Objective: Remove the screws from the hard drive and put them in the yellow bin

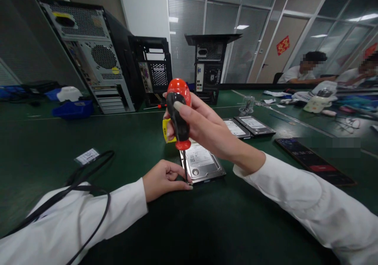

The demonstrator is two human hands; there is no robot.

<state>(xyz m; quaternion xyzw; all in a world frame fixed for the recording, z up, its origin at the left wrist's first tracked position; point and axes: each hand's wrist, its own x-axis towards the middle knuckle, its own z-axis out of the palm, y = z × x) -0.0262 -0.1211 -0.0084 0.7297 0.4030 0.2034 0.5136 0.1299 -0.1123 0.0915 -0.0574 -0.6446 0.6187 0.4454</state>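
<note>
My right hand [203, 121] grips a red and black screwdriver [179, 115], held upright with its shaft pointing down. The tip meets the near left corner of a hard drive [202, 160] lying label-up on the green table. At that corner my left hand [165, 180] has its thumb and forefinger closed around the screwdriver's tip; whatever small piece they pinch is too hidden to name. Something yellow with dark markings [167, 131] shows behind the fingers of my right hand. Two more hard drives [255, 125] lie beyond my right wrist.
A large computer tower [109, 60] stands at back left, with two other cases [208, 64] along the far edge. A phone [313, 160] lies at right. A black cable [108, 202] crosses my left sleeve. Blue bins [72, 109] sit at left; two people are at far right.
</note>
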